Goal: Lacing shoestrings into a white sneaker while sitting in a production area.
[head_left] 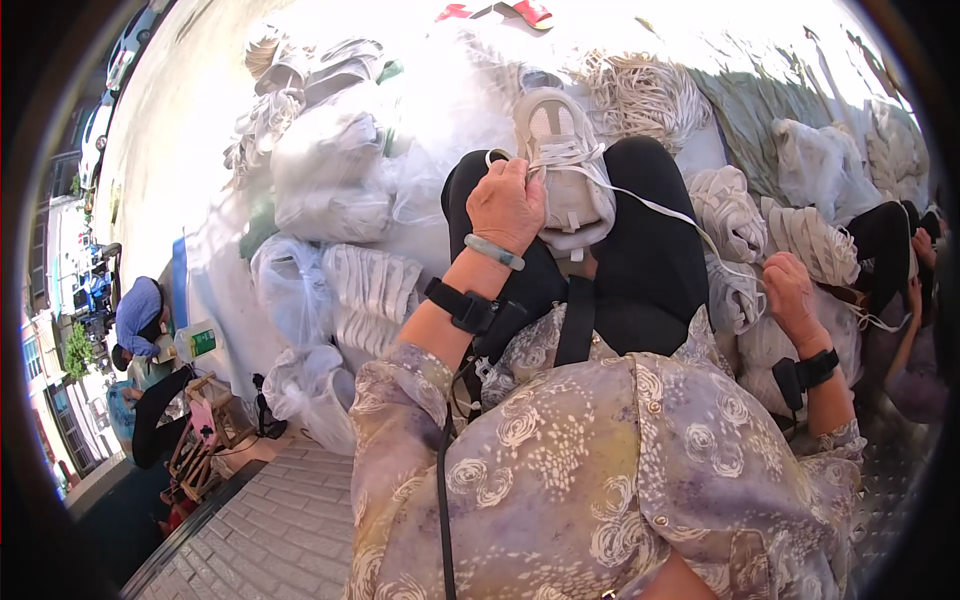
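Note:
A pale beige sneaker (583,207) rests between my knees, its toe pointing away from me and its tongue and eyelets showing. White shoelace (668,209) crosses its upper and runs off to the right in a long slack curve. My left hand (508,203) is closed at the left side of the shoe, where a bit of lace loops out above the knuckles. Out to the right, past my knee, my right hand (792,298) pinches the far part of the same lace. The fingertips of both hands are partly hidden.
Bundled rows of beige shoe parts (372,283) and clear plastic bags (292,283) lie at left. A heap of loose laces (650,95) sits ahead, with more bundles (728,212) at right. Another person's hand (914,298) is at far right; a seated person (142,318) is far left.

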The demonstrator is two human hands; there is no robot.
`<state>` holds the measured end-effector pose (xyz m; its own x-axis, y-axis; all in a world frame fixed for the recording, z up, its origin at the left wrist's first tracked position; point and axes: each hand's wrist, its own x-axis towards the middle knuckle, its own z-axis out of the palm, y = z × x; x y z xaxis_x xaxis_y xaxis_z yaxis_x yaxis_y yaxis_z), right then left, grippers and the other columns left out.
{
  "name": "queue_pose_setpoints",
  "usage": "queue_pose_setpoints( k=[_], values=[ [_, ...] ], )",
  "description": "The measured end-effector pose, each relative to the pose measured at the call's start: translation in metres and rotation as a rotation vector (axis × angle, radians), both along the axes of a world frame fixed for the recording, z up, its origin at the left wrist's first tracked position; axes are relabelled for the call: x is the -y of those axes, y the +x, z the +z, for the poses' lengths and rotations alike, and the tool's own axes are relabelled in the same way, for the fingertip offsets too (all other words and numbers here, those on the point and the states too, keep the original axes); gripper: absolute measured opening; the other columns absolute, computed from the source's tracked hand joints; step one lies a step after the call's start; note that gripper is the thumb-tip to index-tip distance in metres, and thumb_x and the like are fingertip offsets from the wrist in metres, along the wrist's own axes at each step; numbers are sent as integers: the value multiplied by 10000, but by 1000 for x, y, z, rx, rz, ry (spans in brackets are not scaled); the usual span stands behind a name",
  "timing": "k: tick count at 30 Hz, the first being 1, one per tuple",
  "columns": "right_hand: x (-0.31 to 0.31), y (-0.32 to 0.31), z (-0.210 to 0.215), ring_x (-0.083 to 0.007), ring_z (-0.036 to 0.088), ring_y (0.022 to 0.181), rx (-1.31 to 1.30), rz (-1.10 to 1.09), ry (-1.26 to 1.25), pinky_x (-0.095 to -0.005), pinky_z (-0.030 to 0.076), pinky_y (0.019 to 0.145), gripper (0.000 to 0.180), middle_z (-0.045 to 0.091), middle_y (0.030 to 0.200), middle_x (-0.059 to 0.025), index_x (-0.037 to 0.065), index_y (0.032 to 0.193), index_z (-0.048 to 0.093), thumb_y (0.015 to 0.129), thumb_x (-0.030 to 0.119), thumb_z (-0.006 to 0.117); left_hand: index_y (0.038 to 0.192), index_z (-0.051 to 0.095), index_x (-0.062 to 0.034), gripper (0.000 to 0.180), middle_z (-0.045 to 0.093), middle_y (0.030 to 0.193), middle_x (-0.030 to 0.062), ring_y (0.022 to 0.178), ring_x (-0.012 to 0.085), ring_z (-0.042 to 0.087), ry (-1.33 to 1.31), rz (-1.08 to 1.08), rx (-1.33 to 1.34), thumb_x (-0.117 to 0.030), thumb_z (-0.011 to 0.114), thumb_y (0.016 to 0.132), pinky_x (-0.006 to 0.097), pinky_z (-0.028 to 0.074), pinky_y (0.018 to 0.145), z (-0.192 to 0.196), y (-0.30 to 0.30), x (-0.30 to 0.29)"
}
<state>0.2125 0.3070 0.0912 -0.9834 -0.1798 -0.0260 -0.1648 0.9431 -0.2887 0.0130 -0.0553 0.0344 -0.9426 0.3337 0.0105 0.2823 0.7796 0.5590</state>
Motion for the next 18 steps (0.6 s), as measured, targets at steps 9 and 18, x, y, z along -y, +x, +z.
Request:
queue_pose_setpoints(
  k=[9, 18],
  values=[
    [109, -103, -22, -291, 547, 869, -124, 145, -296, -379, 407, 792, 212, 568, 929, -109, 32, 916, 561, 721, 85, 625, 961, 605, -90, 285, 599, 1018, 73, 959, 279, 532, -64, -189, -84, -126, 567, 681, 407, 413, 808, -5, -46, 0],
    [151, -141, -48, -247, 549, 847, -78, 41, -220, -367, 352, 749, 280, 572, 849, -71, 79, 983, 541, 723, 148, 621, 781, 538, -89, 100, 559, 820, 79, 851, 286, 527, 31, -252, -482, -122, 580, 697, 403, 384, 755, -19, -33, -20]
  ],
)
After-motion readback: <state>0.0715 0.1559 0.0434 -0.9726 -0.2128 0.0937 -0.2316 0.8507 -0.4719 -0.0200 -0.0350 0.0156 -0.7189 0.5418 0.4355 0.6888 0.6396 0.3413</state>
